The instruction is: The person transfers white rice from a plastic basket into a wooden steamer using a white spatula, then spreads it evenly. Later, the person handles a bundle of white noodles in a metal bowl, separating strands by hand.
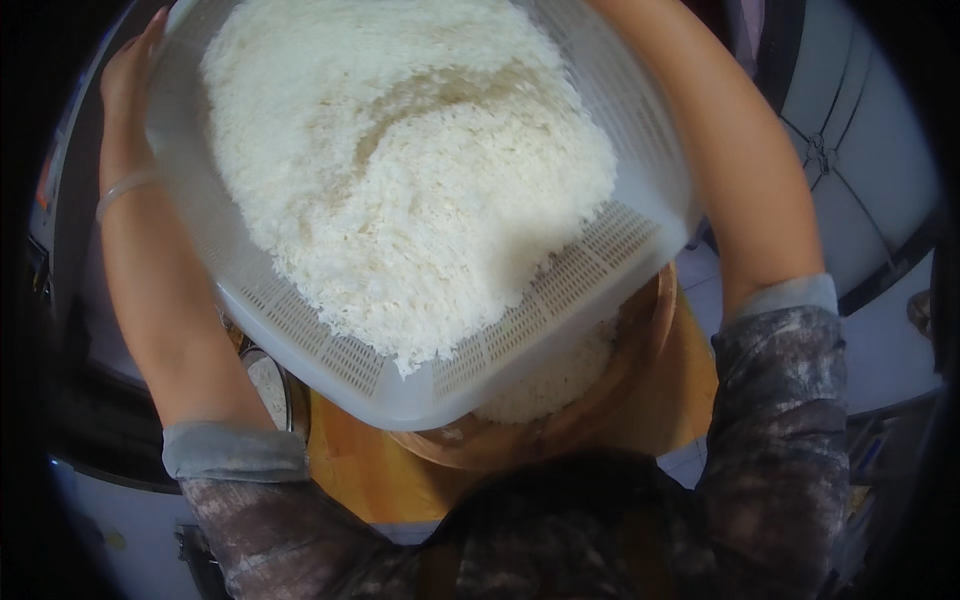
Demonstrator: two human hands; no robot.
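Note:
A white plastic slotted basket [315,356] is held up, tilted, close in front of me. It carries a broad heap of white rice [450,247], with a curved hollow across its middle. My left hand [133,75] grips the basket's rim at the upper left. The right forearm reaches up along the basket's right side; my right hand is out of view past the top edge. Below the basket stands a round wooden tub [555,442], partly covered by it. More white rice [547,382] shows inside the tub.
The tub stands on a yellow wooden surface [352,472]. A round metal container [274,386] with whitish contents sits at the left, partly behind my left forearm. A pale panel with dark lines [847,142] stands at the right.

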